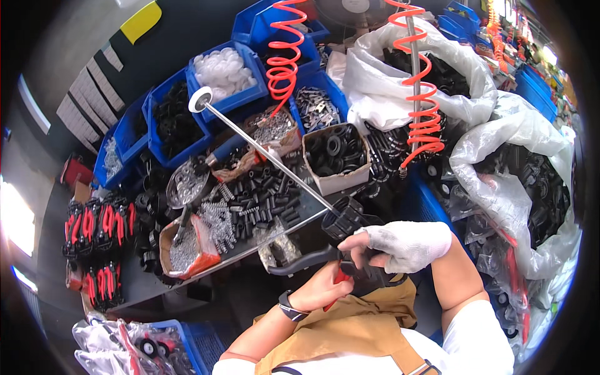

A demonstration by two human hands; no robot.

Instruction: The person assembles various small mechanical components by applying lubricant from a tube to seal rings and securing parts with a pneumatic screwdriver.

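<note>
A black plastic tool body [342, 220], resembling a caulking gun, is in front of my waist. From it a long metal rod [269, 155] slants up and left to a white disc [200, 100] at its far end. My left hand [322, 289], bare with a watch on the wrist, is closed around the tool's red trigger [340, 275]. A curved black arm [304, 260] sticks out to the left above that hand. My right hand [403, 247], in a white glove with bare fingertips, has its fingers curled at the black body; their exact contact is partly hidden.
The bench carries loose black tubes [265, 197], springs [217, 219], a box of small metal parts [185, 245] and a carton of black rings [336, 156]. Blue bins [228, 97] line the back. Red coiled hoses [284, 69] hang overhead. Plastic-lined sacks [525, 134] stand right.
</note>
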